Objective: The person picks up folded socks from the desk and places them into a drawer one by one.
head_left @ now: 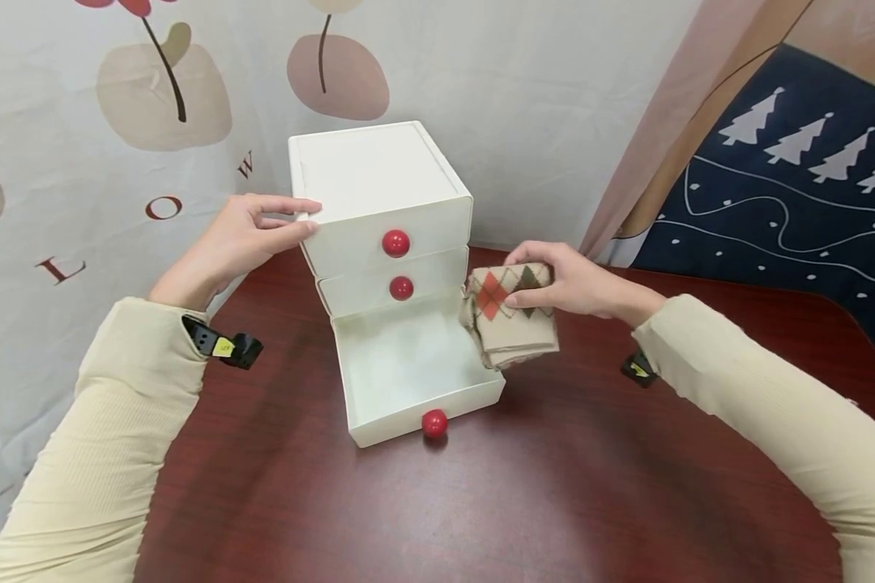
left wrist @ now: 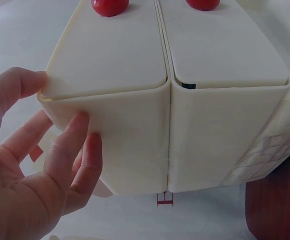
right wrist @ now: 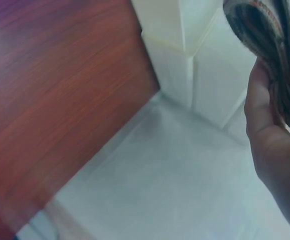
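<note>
A white drawer cabinet [head_left: 379, 174] with round red knobs stands on the table. Its bottom drawer [head_left: 408, 356] is pulled out and bare inside; the two drawers above are closed. My left hand [head_left: 251, 235] rests its fingertips at the cabinet's upper left front corner. In the left wrist view, the thumb touches the front edge and two fingers [left wrist: 77, 127] lie against the side. My right hand [head_left: 572, 279] pinches folded beige argyle socks [head_left: 514, 332], thumb in front, over the open drawer's right edge. The right wrist view catches only part of the folded layers [right wrist: 265, 30].
A dark red wooden table [head_left: 525, 486] lies beneath. Behind the cabinet hangs a pale curtain [head_left: 539, 97] printed with flowers and letters. A dark blue cloth [head_left: 795, 210] with white trees lies at the right. The drawer's red knob [head_left: 434, 423] sticks out toward the front.
</note>
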Available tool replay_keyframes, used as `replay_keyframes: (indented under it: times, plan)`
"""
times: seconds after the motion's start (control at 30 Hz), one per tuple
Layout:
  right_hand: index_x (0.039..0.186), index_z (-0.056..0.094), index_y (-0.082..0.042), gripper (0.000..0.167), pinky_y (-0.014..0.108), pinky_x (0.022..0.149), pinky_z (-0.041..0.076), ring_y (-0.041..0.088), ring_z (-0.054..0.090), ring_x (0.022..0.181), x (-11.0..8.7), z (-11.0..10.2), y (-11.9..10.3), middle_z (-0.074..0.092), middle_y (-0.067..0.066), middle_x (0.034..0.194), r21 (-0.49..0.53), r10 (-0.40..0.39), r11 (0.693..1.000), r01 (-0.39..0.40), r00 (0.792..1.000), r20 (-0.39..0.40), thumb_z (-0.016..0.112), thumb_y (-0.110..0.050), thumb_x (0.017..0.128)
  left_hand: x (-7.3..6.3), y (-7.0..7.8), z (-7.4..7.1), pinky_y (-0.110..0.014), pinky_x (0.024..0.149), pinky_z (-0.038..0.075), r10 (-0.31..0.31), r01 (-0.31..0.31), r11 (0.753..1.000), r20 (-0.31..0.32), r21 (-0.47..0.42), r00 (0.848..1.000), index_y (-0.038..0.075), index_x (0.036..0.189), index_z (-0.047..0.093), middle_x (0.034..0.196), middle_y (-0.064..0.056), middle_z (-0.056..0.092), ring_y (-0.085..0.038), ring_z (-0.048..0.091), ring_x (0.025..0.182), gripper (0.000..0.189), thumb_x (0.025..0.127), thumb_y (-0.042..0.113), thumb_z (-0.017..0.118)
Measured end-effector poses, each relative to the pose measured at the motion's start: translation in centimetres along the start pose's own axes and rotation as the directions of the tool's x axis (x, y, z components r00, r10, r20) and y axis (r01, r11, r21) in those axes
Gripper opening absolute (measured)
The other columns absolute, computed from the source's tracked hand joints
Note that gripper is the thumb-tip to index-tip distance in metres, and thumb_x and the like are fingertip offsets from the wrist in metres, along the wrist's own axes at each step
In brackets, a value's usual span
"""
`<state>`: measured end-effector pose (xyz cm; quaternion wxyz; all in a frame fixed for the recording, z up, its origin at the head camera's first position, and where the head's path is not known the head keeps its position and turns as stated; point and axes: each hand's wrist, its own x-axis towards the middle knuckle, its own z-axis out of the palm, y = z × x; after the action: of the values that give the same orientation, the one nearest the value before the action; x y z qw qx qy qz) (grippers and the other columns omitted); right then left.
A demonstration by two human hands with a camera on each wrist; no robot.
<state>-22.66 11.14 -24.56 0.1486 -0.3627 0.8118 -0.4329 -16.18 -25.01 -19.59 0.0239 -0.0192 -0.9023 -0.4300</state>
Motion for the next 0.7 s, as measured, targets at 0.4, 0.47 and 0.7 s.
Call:
replay_keyframes:
  times: [0.4, 0.47, 0.7]
  plan:
    - [0.098, 0.055, -0.007, 0.028, 0.027, 0.071, 0.04, 0.014, 0.049, 0.081, 4.7, 3.8, -3.2, 0.057, 0.003, 0.093, -0.07, -0.03, 0.997, 0.041, 0.987, 0.155, 0.071, -0.011, 0.076, 0.0, 0.1, 0.0, -0.032, 0.081, 0.036, -0.001, 0.001, 1.0, 0.0, 0.007, 1.0, 0.017, 0.12, 0.057, 0.124, -0.005, 0.048, -0.01, 0.053, 0.099, 0.041, 0.083, 0.034, 0.06]
    - [0.098, 0.055, -0.008, 0.027, 0.026, 0.072, 0.04, 0.013, 0.047, 0.083, 5.3, 4.5, -3.3, 0.056, 0.002, 0.094, -0.084, -0.01, 0.996, 0.025, 0.985, 0.172, 0.071, -0.011, 0.076, 0.0, 0.0, -0.1, -0.032, 0.081, 0.036, -0.001, 0.001, 1.0, 0.0, 0.011, 1.0, 0.017, 0.12, 0.057, 0.125, -0.004, 0.047, -0.01, 0.052, 0.1, 0.041, 0.083, 0.034, 0.06]
    - [0.098, 0.056, -0.006, 0.026, 0.024, 0.071, 0.042, 0.013, 0.05, 0.081, 7.0, 7.6, -2.9, 0.055, 0.003, 0.096, -0.049, 0.05, 0.998, -0.04, 0.97, 0.236, 0.069, -0.006, 0.076, 0.0, -0.1, -0.3, -0.028, 0.078, 0.038, 0.009, -0.009, 1.0, -0.002, 0.027, 1.0, 0.018, 0.12, 0.058, 0.124, -0.005, 0.048, -0.008, 0.054, 0.097, 0.04, 0.083, 0.034, 0.06]
